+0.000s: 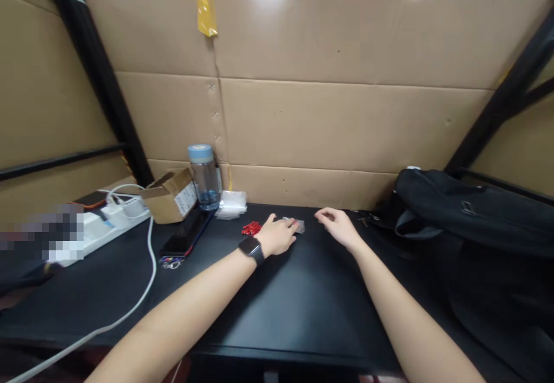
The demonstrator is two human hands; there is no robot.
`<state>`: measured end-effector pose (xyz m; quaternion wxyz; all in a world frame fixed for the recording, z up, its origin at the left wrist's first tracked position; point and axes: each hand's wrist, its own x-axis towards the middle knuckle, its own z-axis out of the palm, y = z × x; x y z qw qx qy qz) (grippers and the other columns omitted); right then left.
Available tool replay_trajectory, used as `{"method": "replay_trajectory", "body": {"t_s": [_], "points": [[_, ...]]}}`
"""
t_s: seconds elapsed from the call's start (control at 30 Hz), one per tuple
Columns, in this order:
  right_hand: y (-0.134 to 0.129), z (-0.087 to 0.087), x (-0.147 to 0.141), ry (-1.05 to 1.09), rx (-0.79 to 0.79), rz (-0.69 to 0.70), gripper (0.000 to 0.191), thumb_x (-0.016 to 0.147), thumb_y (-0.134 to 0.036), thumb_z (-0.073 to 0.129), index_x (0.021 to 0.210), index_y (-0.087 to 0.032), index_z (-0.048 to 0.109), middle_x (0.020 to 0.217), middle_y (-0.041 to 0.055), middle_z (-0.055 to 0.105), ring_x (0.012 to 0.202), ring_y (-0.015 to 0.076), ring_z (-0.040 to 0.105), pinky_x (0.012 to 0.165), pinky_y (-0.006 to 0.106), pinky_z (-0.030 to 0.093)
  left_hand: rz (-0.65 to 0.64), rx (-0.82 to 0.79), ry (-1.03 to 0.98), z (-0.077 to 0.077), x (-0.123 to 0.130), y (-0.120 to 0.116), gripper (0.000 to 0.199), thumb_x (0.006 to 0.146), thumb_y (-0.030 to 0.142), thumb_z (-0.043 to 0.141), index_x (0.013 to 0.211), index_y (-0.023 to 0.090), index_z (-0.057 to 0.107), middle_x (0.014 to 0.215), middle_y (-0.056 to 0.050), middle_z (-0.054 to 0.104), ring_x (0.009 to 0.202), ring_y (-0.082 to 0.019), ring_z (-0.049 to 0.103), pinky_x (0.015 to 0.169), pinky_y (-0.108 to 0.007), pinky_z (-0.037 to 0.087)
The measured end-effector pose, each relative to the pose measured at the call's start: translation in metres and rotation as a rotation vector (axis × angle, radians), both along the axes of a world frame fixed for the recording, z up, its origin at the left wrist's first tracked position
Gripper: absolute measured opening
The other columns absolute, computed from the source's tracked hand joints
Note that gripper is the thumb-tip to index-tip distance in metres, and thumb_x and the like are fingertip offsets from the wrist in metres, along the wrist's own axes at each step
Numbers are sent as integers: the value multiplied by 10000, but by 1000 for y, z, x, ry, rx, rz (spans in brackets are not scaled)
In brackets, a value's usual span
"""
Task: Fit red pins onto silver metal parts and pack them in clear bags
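My left hand (279, 236), with a dark watch (251, 248) on its wrist, reaches over the black table (298, 296). Its fingers are apart and touch a small clear plastic bag (300, 226) that lies flat. Just left of that hand is a little pile of red pieces (250, 228). My right hand (338, 227) is to the right of the bag, apart from it, with thumb and fingers curled close together. Whether anything small is between those fingertips cannot be made out.
Further left are a stack of clear bags (231, 205), a water bottle (204, 178), an open cardboard box (171, 197), a phone (187, 234), and a power strip (104, 230) with a white cable. A black backpack (467, 216) fills the right side. Cardboard walls (346, 126) stand behind.
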<state>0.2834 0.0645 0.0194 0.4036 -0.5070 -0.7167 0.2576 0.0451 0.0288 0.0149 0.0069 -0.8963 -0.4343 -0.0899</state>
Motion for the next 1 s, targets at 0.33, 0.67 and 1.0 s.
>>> {"method": "replay_trajectory", "body": {"t_s": [0.33,0.67,1.0], "points": [[14,-14,26,-477,161,-144,209,796,-186,608,963,-222,728,1055,80,727,929,223,692,834,307,502,291,-69,86,21,-63,79,263,943,319,507,1042,282,747,1053,-125,758,1056,-337,676,1041,-601,315],[15,-16,35,-527,126,-114,304,770,-132,637,1039,-239,730,1104,87,722,1014,249,684,897,332,493,321,117,-71,28,-82,54,330,991,394,446,1189,276,682,1256,-124,669,1183,-323,585,1070,-537,291],[16,-14,41,-476,59,-97,333,704,-102,670,1006,-225,735,952,59,774,883,218,720,786,278,498,301,77,-253,26,-117,-4,248,888,260,602,1108,267,715,1110,-61,736,1067,-252,646,954,-371,432]]}}
